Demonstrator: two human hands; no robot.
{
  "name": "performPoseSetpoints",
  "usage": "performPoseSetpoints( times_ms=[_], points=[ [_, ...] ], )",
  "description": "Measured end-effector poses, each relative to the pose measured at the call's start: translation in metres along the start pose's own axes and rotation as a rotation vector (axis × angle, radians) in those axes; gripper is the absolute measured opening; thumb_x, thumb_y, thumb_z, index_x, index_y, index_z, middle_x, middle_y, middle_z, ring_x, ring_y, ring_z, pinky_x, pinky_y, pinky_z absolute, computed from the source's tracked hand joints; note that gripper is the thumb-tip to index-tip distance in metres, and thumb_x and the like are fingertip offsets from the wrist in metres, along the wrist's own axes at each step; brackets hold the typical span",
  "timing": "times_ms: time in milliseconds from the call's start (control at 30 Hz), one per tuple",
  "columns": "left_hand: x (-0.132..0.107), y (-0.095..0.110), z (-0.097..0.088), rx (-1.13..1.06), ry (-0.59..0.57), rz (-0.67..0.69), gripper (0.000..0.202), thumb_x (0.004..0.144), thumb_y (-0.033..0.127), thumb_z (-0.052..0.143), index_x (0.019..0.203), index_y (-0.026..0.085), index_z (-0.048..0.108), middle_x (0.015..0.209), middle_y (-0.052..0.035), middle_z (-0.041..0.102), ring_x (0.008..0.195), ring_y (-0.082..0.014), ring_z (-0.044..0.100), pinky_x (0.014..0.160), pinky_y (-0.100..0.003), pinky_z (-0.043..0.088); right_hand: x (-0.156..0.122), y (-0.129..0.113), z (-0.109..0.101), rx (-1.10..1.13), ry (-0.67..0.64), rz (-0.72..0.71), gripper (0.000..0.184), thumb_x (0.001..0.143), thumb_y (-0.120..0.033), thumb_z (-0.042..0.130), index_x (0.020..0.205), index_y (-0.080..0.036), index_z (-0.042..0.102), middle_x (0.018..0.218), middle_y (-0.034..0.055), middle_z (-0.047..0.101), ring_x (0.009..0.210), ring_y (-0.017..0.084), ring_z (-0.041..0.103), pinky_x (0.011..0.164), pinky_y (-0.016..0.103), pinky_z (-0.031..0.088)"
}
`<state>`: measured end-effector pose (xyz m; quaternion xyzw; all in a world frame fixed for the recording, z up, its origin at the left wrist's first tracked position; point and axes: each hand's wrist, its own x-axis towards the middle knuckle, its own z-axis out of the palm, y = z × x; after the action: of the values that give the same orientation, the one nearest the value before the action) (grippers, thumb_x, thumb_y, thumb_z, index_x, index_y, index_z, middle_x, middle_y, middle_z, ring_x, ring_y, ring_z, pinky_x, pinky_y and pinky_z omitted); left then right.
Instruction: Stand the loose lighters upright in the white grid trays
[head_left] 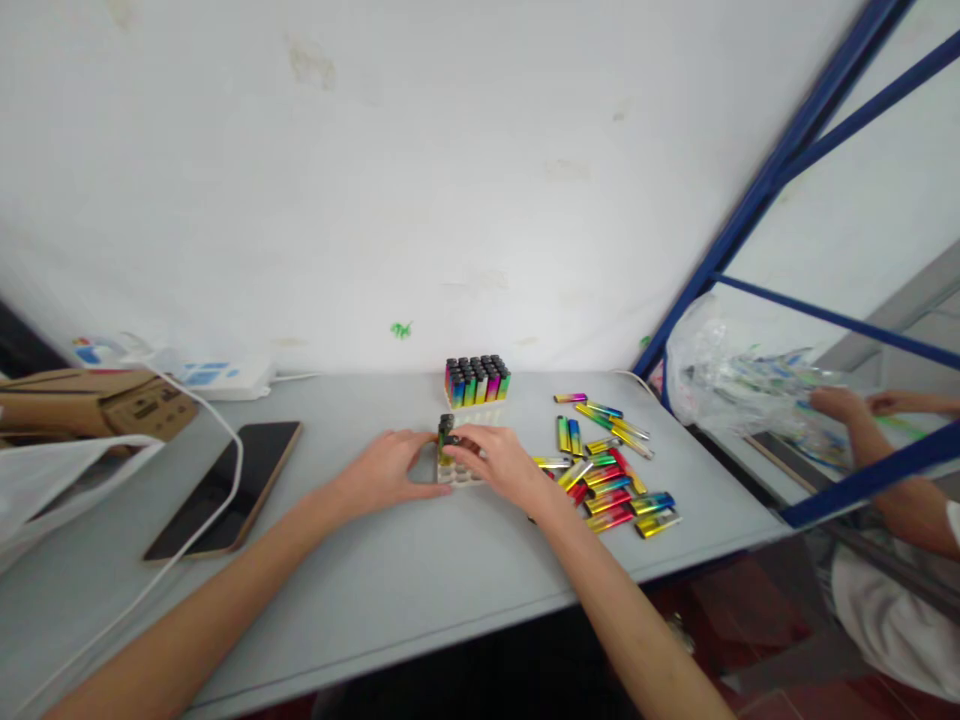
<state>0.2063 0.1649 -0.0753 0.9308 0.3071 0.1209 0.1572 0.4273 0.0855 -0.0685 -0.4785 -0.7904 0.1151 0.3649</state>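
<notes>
A small white tray (pixel 459 476) lies on the grey table (pixel 390 580) between my hands. My left hand (pixel 384 470) curls against its left side and steadies it. My right hand (pixel 501 463) covers its right part, fingers pinched on a black-capped lighter (pixel 446 436) standing upright in the tray. Behind stands a full white tray of rainbow-coloured lighters (pixel 477 383). To the right lies a loose pile of several rainbow-coloured lighters (pixel 606 470).
A dark phone (pixel 226 487) lies left on the table, crossed by a white cable (pixel 225 430). A cardboard box (pixel 90 402) and a white power strip (pixel 217 377) sit at far left. Beyond a blue frame (pixel 757 200), another person's hands (pixel 847 403) handle a clear plastic bag (pixel 720 375).
</notes>
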Motion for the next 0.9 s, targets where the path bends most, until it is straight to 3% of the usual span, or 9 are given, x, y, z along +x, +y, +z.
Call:
performPoseSetpoints(
  times_ms=[167,267,367,433,500,567,667,767,900],
  points=[
    [0.001,0.000,-0.002,-0.005,0.009,-0.014,0.064,0.082,0.075,0.069,0.114,0.020,0.072,0.088,-0.0053,0.073,0.082,-0.0287,0.068,0.077,-0.035,0.046,0.005,-0.005,0.002,-0.269,-0.063,0.140,0.035,0.103,-0.048,0.070,0.088,-0.017,0.076,0.082,0.0070,0.076,0.075,0.019,0.065,0.069,0.027,0.042],
    [0.001,0.001,-0.004,-0.005,0.003,-0.022,0.063,0.082,0.076,0.068,0.110,0.020,0.072,0.086,-0.0048,0.071,0.079,-0.0277,0.067,0.075,-0.035,0.045,0.005,-0.005,-0.001,-0.269,-0.084,0.177,0.044,0.102,-0.054,0.070,0.076,-0.018,0.072,0.072,0.0029,0.071,0.066,0.015,0.059,0.065,0.027,0.036],
    [0.001,0.002,-0.005,-0.007,-0.004,-0.036,0.066,0.081,0.078,0.067,0.113,0.020,0.072,0.083,-0.0038,0.070,0.077,-0.0272,0.066,0.074,-0.034,0.044,-0.004,0.006,-0.022,-0.192,0.045,0.183,0.048,0.110,-0.050,0.058,0.075,-0.019,0.069,0.069,-0.0002,0.068,0.064,0.014,0.055,0.066,0.027,0.037],
    [0.002,0.001,-0.005,-0.004,-0.011,-0.046,0.068,0.080,0.078,0.066,0.115,0.020,0.072,0.081,-0.0029,0.068,0.077,-0.0272,0.065,0.074,-0.034,0.043,-0.016,0.025,-0.046,-0.204,0.176,0.253,0.045,0.112,-0.045,0.053,0.080,-0.019,0.071,0.072,0.0004,0.069,0.065,0.015,0.057,0.068,0.027,0.041],
    [0.003,0.000,-0.004,-0.004,-0.017,-0.047,0.069,0.081,0.079,0.065,0.116,0.020,0.072,0.079,-0.0022,0.067,0.076,-0.0270,0.065,0.074,-0.034,0.044,-0.031,0.053,-0.076,-0.247,0.255,0.321,0.029,0.109,-0.036,0.057,0.094,-0.018,0.074,0.085,0.0040,0.076,0.076,0.018,0.066,0.077,0.029,0.047],
    [0.003,-0.002,-0.003,-0.006,-0.011,-0.040,0.068,0.081,0.079,0.065,0.116,0.020,0.072,0.079,-0.0021,0.067,0.076,-0.0269,0.065,0.075,-0.035,0.044,-0.047,0.085,-0.105,-0.341,0.263,0.380,0.019,0.104,-0.028,0.061,0.103,-0.016,0.076,0.099,0.0101,0.079,0.091,0.022,0.071,0.091,0.035,0.052],
    [0.004,-0.003,-0.001,-0.004,-0.003,-0.030,0.068,0.082,0.078,0.066,0.116,0.020,0.072,0.080,-0.0025,0.067,0.076,-0.0272,0.065,0.076,-0.036,0.046,-0.059,0.129,-0.140,-0.476,0.258,0.487,0.025,0.098,-0.018,0.059,0.114,-0.015,0.078,0.119,0.0175,0.079,0.111,0.028,0.071,0.108,0.044,0.050],
    [0.003,-0.003,-0.001,-0.008,0.000,-0.030,0.068,0.081,0.078,0.067,0.117,0.021,0.072,0.079,-0.0020,0.067,0.076,-0.0274,0.066,0.077,-0.036,0.047,-0.055,0.158,-0.153,-0.519,0.117,0.505,0.036,0.093,-0.012,0.062,0.126,-0.015,0.077,0.136,0.0183,0.075,0.127,0.030,0.067,0.116,0.045,0.047],
    [0.002,-0.002,-0.001,-0.015,0.008,-0.028,0.067,0.083,0.076,0.067,0.118,0.020,0.072,0.082,-0.0037,0.069,0.080,-0.0283,0.068,0.078,-0.036,0.048,-0.045,0.170,-0.145,-0.525,-0.014,0.531,0.026,0.097,-0.013,0.062,0.113,-0.014,0.083,0.119,0.0180,0.081,0.110,0.028,0.073,0.105,0.040,0.052]
  ],
)
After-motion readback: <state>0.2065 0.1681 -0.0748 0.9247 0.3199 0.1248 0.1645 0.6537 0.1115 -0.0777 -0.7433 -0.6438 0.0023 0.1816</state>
